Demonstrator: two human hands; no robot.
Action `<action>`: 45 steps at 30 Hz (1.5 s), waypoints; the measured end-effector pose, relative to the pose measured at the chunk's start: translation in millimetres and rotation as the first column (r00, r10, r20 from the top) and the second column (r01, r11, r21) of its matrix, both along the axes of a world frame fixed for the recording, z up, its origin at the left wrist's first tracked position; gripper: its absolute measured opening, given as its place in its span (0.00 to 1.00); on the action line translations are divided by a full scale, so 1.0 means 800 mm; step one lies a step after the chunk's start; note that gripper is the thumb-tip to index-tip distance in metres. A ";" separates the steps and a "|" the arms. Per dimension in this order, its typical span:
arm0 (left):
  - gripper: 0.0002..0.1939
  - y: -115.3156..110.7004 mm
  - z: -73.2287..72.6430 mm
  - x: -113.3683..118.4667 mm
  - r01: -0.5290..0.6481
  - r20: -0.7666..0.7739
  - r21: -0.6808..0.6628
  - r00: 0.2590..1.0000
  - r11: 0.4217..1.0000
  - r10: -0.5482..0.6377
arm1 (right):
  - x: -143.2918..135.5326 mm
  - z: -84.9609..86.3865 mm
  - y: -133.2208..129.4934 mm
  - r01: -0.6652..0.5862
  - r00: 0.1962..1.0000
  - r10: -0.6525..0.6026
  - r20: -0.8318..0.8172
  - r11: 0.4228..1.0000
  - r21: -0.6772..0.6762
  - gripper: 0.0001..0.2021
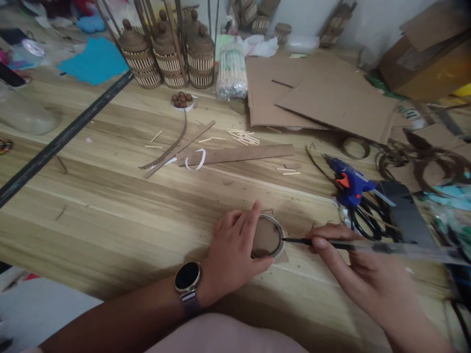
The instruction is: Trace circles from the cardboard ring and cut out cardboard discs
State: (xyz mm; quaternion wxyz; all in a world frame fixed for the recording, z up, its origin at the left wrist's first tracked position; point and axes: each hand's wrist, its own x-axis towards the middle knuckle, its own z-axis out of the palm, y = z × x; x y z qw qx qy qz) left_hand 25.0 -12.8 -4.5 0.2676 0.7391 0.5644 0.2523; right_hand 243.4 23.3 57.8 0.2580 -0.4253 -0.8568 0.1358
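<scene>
My left hand (235, 242) holds a round ring (281, 230) down on a small piece of brown cardboard (267, 236). The index finger reaches along its far left side and the thumb presses near its lower edge. Between the fingers of my right hand (349, 260) is a slim black pen (303, 241), its tip at the ring's right inner edge. A dark curved line shows on the cardboard just inside the ring there. The pen's rear end is blurred.
A blue glue gun (351, 181) and black-handled scissors (368, 220) lie to the right. Cardboard sheets (320, 93), cardboard strips (243, 154) and small sticks (243, 137) lie beyond my hands. Several slatted lanterns (171, 61) stand at the back, near a dish of brown beads (181, 99).
</scene>
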 end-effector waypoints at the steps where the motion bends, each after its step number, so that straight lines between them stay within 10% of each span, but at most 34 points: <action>1: 0.57 0.000 0.000 0.000 0.000 0.005 0.004 1.000 1.000 0.000 | -0.001 -0.004 -0.003 0.007 0.999 -0.008 -0.045 1.000 -0.026 0.10; 9: 0.61 -0.001 -0.004 -0.002 -0.008 0.018 0.079 1.000 0.997 0.006 | -0.034 -0.024 -0.016 -0.069 0.942 -0.040 -0.333 0.948 -0.310 0.08; 18: 0.62 0.000 -0.001 -0.001 -0.004 0.010 0.096 1.000 0.995 0.003 | -0.045 -0.042 -0.008 -0.129 0.915 0.007 -0.403 0.952 -0.278 0.10; 31: 0.61 0.000 0.003 -0.002 0.002 -0.017 0.064 1.000 0.998 -0.001 | -0.016 -0.032 -0.026 -0.021 0.996 0.023 -0.089 1.000 0.023 0.09; 45: 0.61 0.000 0.001 -0.002 -0.001 -0.019 0.095 1.000 0.996 0.003 | -0.042 -0.039 -0.008 -0.170 0.952 0.120 -0.283 0.972 -0.161 0.08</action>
